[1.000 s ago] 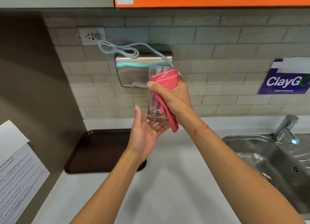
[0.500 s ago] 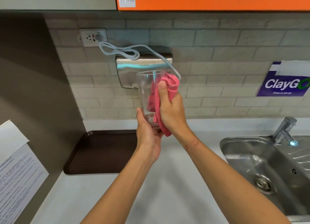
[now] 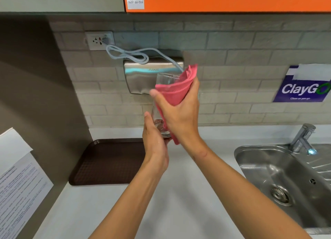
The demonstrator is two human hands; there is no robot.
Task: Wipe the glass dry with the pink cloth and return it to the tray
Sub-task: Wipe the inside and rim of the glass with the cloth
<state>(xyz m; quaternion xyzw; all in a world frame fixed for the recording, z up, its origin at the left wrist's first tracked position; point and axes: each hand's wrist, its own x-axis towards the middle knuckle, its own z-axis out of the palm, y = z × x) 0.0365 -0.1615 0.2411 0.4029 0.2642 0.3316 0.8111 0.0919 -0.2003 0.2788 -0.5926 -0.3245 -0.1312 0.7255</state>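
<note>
Your left hand (image 3: 155,144) cups the base of the glass (image 3: 163,80), fingers curled under it, steadying it upright in the air above and right of the tray (image 3: 107,163). Your right hand (image 3: 180,117) wraps the pink cloth (image 3: 176,92) round its upper wall, likely so a twist dries it.

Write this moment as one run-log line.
phase: wiping; left hand: grips glass base; right hand: holds pink cloth round glass; tray: glass not returned
</note>
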